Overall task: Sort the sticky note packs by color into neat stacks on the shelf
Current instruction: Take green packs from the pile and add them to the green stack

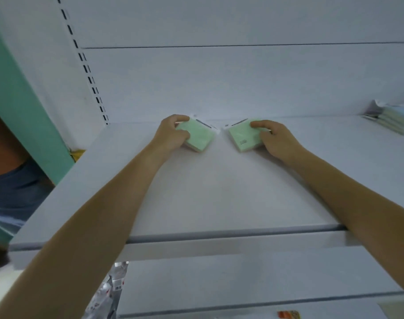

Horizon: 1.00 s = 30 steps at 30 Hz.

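Sticky note packs first: we've got two green ones up at 12 o'clock, deep on the white shelf (219,192) and close to the back wall (219,84). Our left hand (171,134) has its grip curled around the left green pack (197,138), fingers over the far edge. Our right hand (274,139) has the same curled grip on the right green pack (242,138). The packs are just beside each other with a small gap between, and we can't tell if they're fully resting. There's loads of bare shelf back to the front lip (219,233) at 6 o'clock. At 3 o'clock, well apart, sits a stack of packs (394,122). Silvery packets (109,293) lie on the lower shelf (242,284) at 7 o'clock.
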Available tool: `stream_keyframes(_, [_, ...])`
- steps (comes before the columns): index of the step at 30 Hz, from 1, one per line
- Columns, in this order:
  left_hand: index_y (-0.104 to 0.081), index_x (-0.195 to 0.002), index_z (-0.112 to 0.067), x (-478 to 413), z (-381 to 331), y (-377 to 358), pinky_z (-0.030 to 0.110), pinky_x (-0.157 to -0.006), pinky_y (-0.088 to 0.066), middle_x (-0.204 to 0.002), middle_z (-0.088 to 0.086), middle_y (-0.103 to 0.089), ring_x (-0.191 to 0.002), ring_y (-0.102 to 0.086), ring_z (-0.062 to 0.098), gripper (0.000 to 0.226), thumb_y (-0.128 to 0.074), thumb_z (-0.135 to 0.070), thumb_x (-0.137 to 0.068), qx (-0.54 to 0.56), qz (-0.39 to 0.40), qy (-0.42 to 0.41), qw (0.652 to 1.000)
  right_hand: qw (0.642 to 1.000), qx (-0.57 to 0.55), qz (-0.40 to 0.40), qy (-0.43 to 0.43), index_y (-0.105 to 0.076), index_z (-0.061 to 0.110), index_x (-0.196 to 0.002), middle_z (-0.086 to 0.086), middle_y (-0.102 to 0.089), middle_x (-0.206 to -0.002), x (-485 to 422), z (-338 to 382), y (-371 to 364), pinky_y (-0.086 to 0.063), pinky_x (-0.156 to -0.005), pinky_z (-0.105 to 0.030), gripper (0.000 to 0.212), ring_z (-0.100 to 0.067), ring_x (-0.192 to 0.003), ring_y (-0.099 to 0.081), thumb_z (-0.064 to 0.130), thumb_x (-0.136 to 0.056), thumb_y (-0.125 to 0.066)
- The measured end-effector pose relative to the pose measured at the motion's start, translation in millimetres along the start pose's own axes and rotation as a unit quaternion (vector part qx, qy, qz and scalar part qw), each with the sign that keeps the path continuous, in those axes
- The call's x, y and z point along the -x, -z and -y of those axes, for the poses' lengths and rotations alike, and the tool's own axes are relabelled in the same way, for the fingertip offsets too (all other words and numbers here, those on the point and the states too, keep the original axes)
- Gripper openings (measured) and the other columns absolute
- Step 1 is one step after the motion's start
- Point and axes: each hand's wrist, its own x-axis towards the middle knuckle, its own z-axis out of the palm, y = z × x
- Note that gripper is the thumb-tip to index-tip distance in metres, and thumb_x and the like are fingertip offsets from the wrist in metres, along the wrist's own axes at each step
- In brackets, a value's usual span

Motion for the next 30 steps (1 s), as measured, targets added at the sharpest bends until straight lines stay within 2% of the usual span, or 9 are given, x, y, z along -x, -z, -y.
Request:
stream_keyframes(4, [-0.052,-0.124,-0.004,6,-13,-13,0.030,-0.082,-0.044,-0.128,0.018,-0.055,-0.095,-0.051,0.019,0.046,-0.042,0.009,-0.082,0.079,-0.036,0.052,0.995,1.000,-0.023,0.004,-0.016,-0.054,0.013,-0.126,0.003,-0.054,-0.088,6,1,4,-0.035,-0.053,0.000,0.046,-0.003,-0.065,-0.045,-0.003,-0.085,-0.043])
stream_keyframes(7, [-0.054,-0.117,-0.011,9,-23,-19,0.028,-0.070,-0.048,-0.110,0.018,-0.053,-0.077,-0.053,0.017,0.043,-0.042,0.010,-0.082,0.098,-0.037,0.088,0.991,0.999,0.024,0.026,0.020,-0.053,0.011,-0.129,-0.009,-0.057,-0.125,11,-1,15,-0.039,-0.076,-0.013,0.049,-0.023,-0.098,-0.060,-0.002,-0.081,-0.052])
stream_keyframes(10, [-0.052,-0.105,-0.016,13,-44,-34,0.030,-0.066,-0.049,-0.100,0.014,-0.050,-0.079,-0.054,0.020,0.037,-0.041,0.011,-0.083,0.128,-0.025,0.102,0.986,0.999,0.010,0.041,0.018,-0.055,0.010,-0.125,-0.008,-0.056,-0.105,16,-12,44,-0.037,-0.052,-0.001,0.047,-0.016,-0.069,-0.053,-0.003,-0.080,-0.056])
stream_keyframes(13, [-0.057,-0.109,-0.010,19,-71,-71,0.032,-0.079,-0.048,-0.093,0.008,-0.050,-0.098,-0.048,0.023,0.038,-0.039,0.011,-0.084,0.158,-0.028,0.099,0.982,0.998,-0.051,0.030,-0.026,-0.057,0.010,-0.124,-0.006,-0.053,-0.099,25,-33,85,-0.038,-0.053,-0.010,0.046,-0.016,-0.069,-0.050,-0.004,-0.081,-0.053])
stream_keyframes(17, [-0.053,-0.070,-0.012,35,-110,-158,0.025,-0.065,-0.048,-0.076,0.002,-0.047,-0.096,-0.048,0.022,0.029,-0.041,0.011,-0.082,0.214,-0.014,0.093,0.972,0.991,-0.111,-0.033,-0.061,-0.052,0.005,-0.128,-0.006,-0.052,-0.103,41,-86,160,-0.030,-0.037,-0.002,0.047,-0.005,-0.062,-0.042,-0.008,-0.083,-0.049])
stream_keyframes(20, [-0.062,-0.103,-0.005,52,-137,-230,0.029,-0.073,-0.050,-0.095,0.007,-0.052,-0.097,-0.050,0.021,0.031,-0.045,0.010,-0.083,0.232,0.001,0.071,0.970,0.980,-0.160,-0.081,-0.084,-0.049,0.002,-0.129,-0.011,-0.054,-0.112,58,-132,220,-0.043,-0.058,-0.004,0.046,-0.009,-0.072,-0.048,-0.009,-0.084,-0.046])
stream_keyframes(23, [-0.052,-0.124,-0.005,65,-164,-296,0.024,-0.070,-0.050,-0.108,0.010,-0.049,-0.095,-0.052,0.021,0.044,-0.049,0.009,-0.083,0.237,0.007,0.029,0.971,0.964,-0.211,-0.116,-0.112,-0.051,0.004,-0.128,-0.021,-0.052,-0.130,72,-178,272,-0.046,-0.098,-0.044,0.046,-0.021,-0.093,-0.050,-0.008,-0.084,-0.046])
stream_keyframes(28, [-0.050,-0.125,-0.003,69,-203,-383,0.014,-0.055,-0.050,-0.086,-0.003,-0.052,-0.077,-0.056,0.010,0.045,-0.053,0.009,-0.082,0.243,0.031,-0.024,0.969,0.932,-0.293,-0.172,-0.125,-0.049,-0.001,-0.128,-0.015,-0.051,-0.118,86,-229,340,-0.056,-0.071,-0.022,0.046,-0.022,-0.099,-0.051,-0.014,-0.085,-0.041])
stream_keyframes(30, [-0.050,-0.124,-0.002,65,-219,-416,0.013,-0.054,-0.051,-0.083,-0.003,-0.052,-0.082,-0.057,0.016,0.045,-0.054,0.009,-0.081,0.239,0.041,-0.040,0.969,0.922,-0.318,-0.186,-0.120,-0.048,-0.001,-0.128,-0.011,-0.048,-0.112,87,-244,365,-0.054,-0.076,-0.026,0.046,-0.022,-0.099,-0.050,-0.015,-0.085,-0.039])
